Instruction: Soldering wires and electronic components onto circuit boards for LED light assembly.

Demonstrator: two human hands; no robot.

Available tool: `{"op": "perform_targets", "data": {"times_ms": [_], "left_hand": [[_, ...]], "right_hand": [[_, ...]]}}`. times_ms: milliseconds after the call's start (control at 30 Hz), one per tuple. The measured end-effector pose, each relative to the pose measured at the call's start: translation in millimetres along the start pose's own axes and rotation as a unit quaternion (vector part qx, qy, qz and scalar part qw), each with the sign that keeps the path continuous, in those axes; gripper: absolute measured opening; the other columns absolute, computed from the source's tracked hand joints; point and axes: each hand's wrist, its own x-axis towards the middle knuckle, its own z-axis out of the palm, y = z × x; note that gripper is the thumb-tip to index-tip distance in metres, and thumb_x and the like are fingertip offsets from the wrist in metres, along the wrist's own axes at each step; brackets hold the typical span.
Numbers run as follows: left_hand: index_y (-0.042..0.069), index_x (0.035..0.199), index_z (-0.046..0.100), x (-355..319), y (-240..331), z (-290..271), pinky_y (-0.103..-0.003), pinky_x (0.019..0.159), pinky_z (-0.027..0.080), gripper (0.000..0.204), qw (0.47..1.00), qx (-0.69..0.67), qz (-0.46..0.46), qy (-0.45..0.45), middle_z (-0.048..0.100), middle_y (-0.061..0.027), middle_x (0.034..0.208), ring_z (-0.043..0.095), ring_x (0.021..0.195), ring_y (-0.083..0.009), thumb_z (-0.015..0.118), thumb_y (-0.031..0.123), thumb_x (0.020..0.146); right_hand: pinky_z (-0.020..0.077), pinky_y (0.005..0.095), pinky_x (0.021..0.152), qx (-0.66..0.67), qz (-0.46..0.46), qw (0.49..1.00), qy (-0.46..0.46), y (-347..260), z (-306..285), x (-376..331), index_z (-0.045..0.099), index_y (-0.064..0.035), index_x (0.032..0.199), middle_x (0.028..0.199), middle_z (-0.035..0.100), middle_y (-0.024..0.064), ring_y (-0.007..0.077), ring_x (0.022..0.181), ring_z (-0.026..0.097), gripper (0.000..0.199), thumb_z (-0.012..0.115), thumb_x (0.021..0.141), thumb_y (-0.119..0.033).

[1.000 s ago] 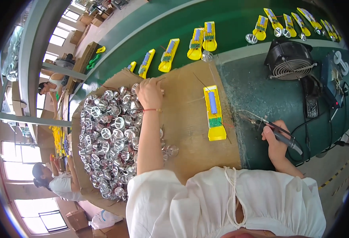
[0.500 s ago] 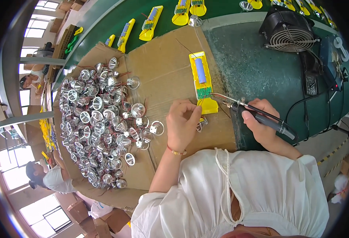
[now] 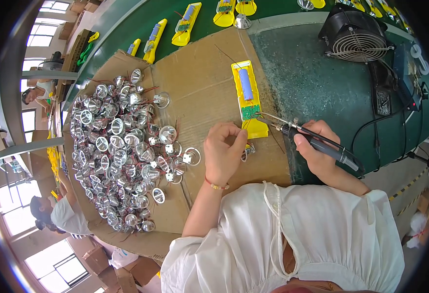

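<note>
A yellow torch housing [image 3: 257, 129] lies on the cardboard in front of me, with a blue cylindrical battery [image 3: 245, 84] and a green circuit board [image 3: 250, 112] in it. My right hand [image 3: 318, 149] is wrapped round a soldering iron [image 3: 317, 145] with a thin metal tube along it; its tip reaches the board's lower right. At the housing's lower left, my left hand [image 3: 225, 150] is closed in a pinch, and whatever its fingertips hold is too small to make out. Beside that hand sits a silver reflector [image 3: 246, 152], partly hidden by the thumb.
A large heap of silver reflectors [image 3: 119, 156] with red wires fills the cardboard [image 3: 190, 88] at left. More yellow housings [image 3: 186, 24] stand along the far green surface. A black fan [image 3: 358, 41] is at far right, near cables and a blue box [image 3: 404, 73]. Two people work at left.
The soldering iron has shifted slightly left, its tip still at the circuit board. My left hand keeps its pinch by the housing. The view has shifted a little.
</note>
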Motion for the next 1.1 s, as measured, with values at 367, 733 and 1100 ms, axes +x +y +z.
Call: {"op": "perform_targets", "data": {"times_ms": [367, 733, 1100], "left_hand": [[0.0, 0.071, 0.061, 2, 6, 0, -0.033, 0.072, 0.044, 0.009, 1.0, 0.025, 0.003, 0.003, 0.06, -0.0099, 0.08, 0.056, 0.08, -0.0246, 0.063, 0.009, 0.071], [-0.001, 0.07, 0.06, 11, 13, 7, -0.031, 0.056, 0.043, 0.014, 0.998, 0.056, 0.014, 0.03, 0.056, -0.0105, 0.067, 0.054, 0.059, -0.021, 0.064, 0.01, 0.077], [-0.002, 0.07, 0.056, 13, 12, 11, -0.021, 0.05, 0.039, 0.017, 0.997, 0.056, 0.035, 0.033, 0.054, -0.0008, 0.065, 0.047, 0.057, -0.0041, 0.062, 0.01, 0.081]], "right_hand": [[0.0404, 0.0197, 0.051, 0.053, 0.034, 0.998, 0.031, -2, -3, -1, 0.054, -0.0004, 0.08, 0.066, 0.057, 0.0016, 0.0038, 0.057, 0.049, 0.014, 0.066, 0.078, -0.007], [0.0394, 0.0193, 0.05, 0.063, 0.057, 0.996, 0.033, -2, 6, 4, 0.055, -0.001, 0.078, 0.064, 0.056, 0.0006, 0.0033, 0.057, 0.049, 0.014, 0.067, 0.077, -0.008], [0.0413, 0.0197, 0.05, 0.098, 0.057, 0.993, 0.02, 6, 11, 5, 0.054, -0.0004, 0.08, 0.066, 0.057, 0.0022, 0.0048, 0.055, 0.05, 0.014, 0.065, 0.079, -0.008]]}}
